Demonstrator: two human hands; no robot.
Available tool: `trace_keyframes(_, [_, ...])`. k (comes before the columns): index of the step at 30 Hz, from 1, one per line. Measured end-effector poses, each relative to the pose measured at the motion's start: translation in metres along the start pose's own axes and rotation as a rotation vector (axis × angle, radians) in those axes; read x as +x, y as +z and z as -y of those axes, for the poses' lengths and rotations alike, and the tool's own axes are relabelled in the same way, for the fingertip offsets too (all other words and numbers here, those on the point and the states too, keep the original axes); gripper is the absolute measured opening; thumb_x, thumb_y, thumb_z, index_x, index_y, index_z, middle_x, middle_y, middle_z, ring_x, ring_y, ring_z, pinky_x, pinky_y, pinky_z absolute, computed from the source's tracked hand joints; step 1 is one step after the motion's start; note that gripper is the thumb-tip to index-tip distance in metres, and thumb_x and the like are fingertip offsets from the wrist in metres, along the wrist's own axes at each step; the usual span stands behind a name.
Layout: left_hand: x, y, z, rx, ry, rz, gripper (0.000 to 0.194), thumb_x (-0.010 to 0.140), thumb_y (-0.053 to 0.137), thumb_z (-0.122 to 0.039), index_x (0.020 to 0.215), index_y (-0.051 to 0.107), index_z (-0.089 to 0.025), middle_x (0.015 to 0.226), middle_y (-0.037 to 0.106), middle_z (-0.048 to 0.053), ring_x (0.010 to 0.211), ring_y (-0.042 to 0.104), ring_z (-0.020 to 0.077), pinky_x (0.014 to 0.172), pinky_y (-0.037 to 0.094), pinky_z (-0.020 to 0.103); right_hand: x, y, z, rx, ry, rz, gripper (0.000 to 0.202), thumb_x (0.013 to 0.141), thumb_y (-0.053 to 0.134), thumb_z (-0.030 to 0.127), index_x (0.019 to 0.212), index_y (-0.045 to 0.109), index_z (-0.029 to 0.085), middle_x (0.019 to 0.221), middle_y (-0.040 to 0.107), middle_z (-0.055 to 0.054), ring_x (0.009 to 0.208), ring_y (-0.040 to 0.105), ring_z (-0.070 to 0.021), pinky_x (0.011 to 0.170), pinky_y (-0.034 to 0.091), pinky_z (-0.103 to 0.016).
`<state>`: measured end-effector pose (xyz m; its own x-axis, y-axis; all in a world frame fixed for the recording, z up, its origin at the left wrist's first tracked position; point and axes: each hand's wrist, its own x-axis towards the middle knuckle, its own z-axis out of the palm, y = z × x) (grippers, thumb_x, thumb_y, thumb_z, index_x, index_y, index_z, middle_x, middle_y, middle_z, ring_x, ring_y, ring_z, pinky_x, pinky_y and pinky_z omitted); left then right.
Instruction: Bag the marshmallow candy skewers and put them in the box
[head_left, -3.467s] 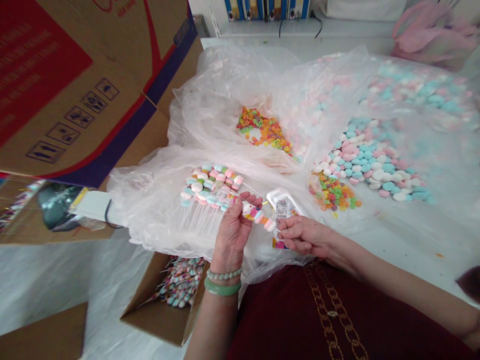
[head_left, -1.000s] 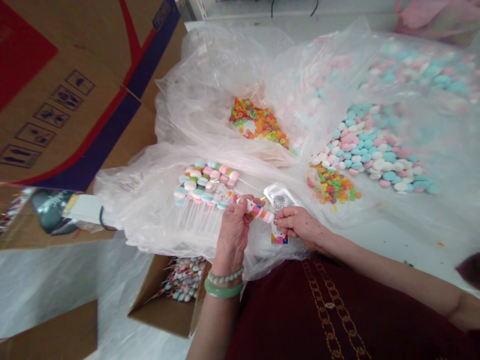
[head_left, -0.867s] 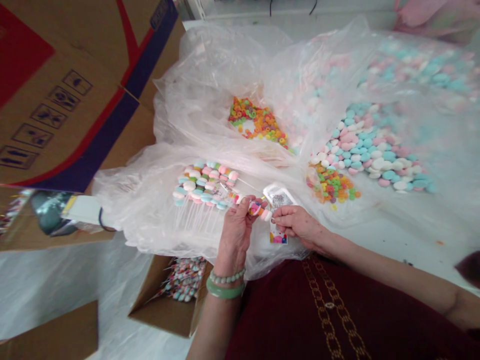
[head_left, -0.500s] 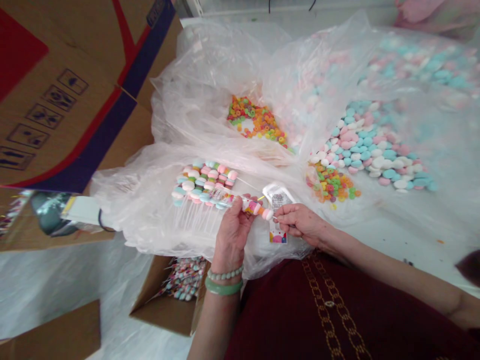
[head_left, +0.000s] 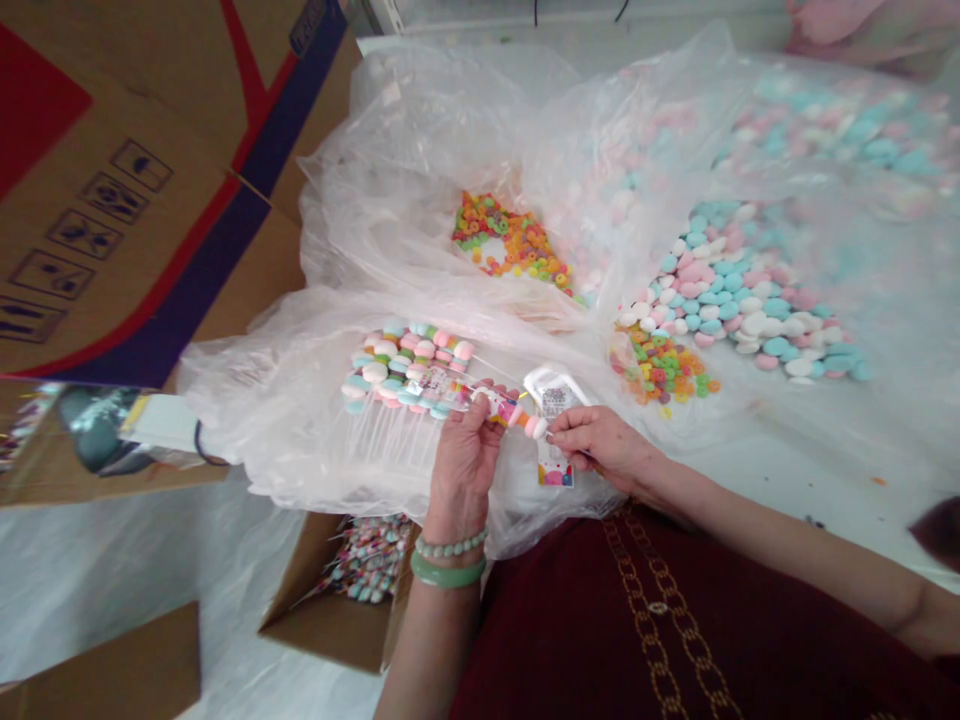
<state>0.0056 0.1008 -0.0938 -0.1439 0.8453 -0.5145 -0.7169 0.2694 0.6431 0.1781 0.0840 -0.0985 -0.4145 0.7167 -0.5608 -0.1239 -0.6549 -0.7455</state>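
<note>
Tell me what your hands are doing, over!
Left hand shut on candy stick. Right hand shut on wrapper at the stick's tip. Stick pile beside left hand; nothing between the hands.

**White counter under plastic and sweets**

The white counter (head_left: 810,470) runs from the person's lap up to 12 o'clock. Crumpled clear plastic sheeting (head_left: 390,200) covers most of it. On the plastic at 12 o'clock lies a heap of bright ring sweets (head_left: 510,242); at 2 o'clock a wide spread of pink, blue and white sweets (head_left: 742,300), with a smaller pile of ring sweets (head_left: 666,366) touching its near edge. At 10 o'clock a row of finished candy sticks (head_left: 405,365) rests on the sheeting. A big cardboard box (head_left: 135,180) leans at 9 o'clock. On the floor (head_left: 112,570) at 7 o'clock stands an open carton (head_left: 337,620) holding wrapped sticks.
</note>
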Motion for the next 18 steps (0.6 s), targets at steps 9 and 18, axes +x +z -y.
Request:
trace_keyframes(9, [-0.001, -0.005, 0.0, 0.016, -0.026, 0.051, 0.009, 0.078, 0.066, -0.011, 0.087, 0.063, -0.011, 0.086, 0.066, 0.007, 0.081, 0.065, 0.0165, 0.076, 0.055, 0.027, 0.004, -0.013, 0.006, 0.762, 0.578, 0.35, 0.025, 0.096, 0.036, 0.014, 0.073, 0.046, 0.015, 0.053, 0.026, 0.01, 0.035, 0.013, -0.002, 0.034, 0.012, -0.01])
trace_keyframes(18, [-0.001, -0.003, 0.003, 0.037, -0.067, 0.057, 0.008, 0.083, 0.063, -0.013, 0.091, 0.063, -0.011, 0.087, 0.067, 0.008, 0.082, 0.066, 0.0171, 0.073, 0.055, 0.025, 0.005, 0.01, 0.001, 0.297, 0.241, 0.11, 0.008, 0.079, 0.056, 0.018, 0.073, 0.05, 0.017, 0.046, 0.035, 0.01, 0.035, 0.016, -0.0041, 0.036, 0.011, -0.017])
